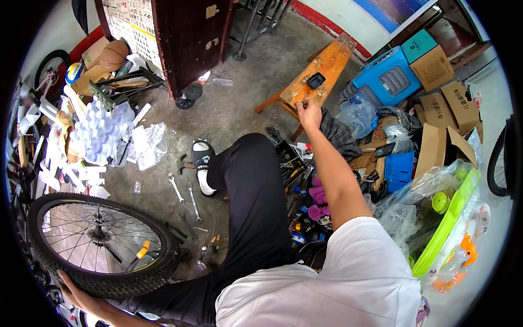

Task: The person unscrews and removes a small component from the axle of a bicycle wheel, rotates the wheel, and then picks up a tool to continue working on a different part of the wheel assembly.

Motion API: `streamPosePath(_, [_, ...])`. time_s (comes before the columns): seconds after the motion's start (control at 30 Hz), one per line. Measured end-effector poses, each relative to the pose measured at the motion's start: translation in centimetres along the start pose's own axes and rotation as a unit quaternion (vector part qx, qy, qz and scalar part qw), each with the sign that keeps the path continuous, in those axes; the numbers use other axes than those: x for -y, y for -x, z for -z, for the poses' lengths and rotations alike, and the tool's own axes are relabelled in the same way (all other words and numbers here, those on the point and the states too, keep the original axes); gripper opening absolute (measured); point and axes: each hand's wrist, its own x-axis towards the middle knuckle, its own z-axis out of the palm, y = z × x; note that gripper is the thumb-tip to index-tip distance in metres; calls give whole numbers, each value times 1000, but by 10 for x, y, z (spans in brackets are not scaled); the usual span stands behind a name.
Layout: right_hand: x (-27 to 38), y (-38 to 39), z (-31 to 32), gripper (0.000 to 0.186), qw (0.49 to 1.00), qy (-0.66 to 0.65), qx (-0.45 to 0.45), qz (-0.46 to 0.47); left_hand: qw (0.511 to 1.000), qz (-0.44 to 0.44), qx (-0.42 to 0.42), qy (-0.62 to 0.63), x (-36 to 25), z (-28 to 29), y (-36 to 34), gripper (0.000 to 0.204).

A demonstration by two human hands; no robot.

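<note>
A bicycle wheel [109, 283] with a knobby black tyre, thin spokes and an orange reflector [143, 249] lies tilted at my lower left, against my leg. My left hand [78, 294] grips the tyre at its near edge; part of the fingers is hidden under it. My right arm stretches forward to a worn wooden bench [327, 68]. At the bench's near end my right hand [310, 115] has its fingers pinched together, close to small metal parts on the wood. What they hold is too small to make out. A small black tray [315, 80] sits farther along the bench.
Two wrenches [176, 188] and a hammer [186, 164] lie on the concrete floor beside my left foot. Tools and cloths crowd the floor at right, near a blue plastic case [384, 76], cardboard boxes [436, 143] and a green bin [448, 220]. Scrap and plastic wrap [98, 131] are piled at left.
</note>
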Motion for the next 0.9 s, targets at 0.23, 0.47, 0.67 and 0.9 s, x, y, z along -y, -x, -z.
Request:
streamPosePath(0.23, [22,-47,0,30,994,-15,-67,87,999,25,21,5,-3,11,2,80])
streamPosePath(0.47, [35,-30,-19,31,997,74,31,10,999,22,23,43,11,22,-6,70])
streamPosePath(0.67, [11,-47,-16,33,964,-240,26,-108,999,15,8,40,19,18,3,65])
streamPosePath(0.9, [183,19,34,20,332,-897,175,-234,998,12,23,59,-4,18,22,55])
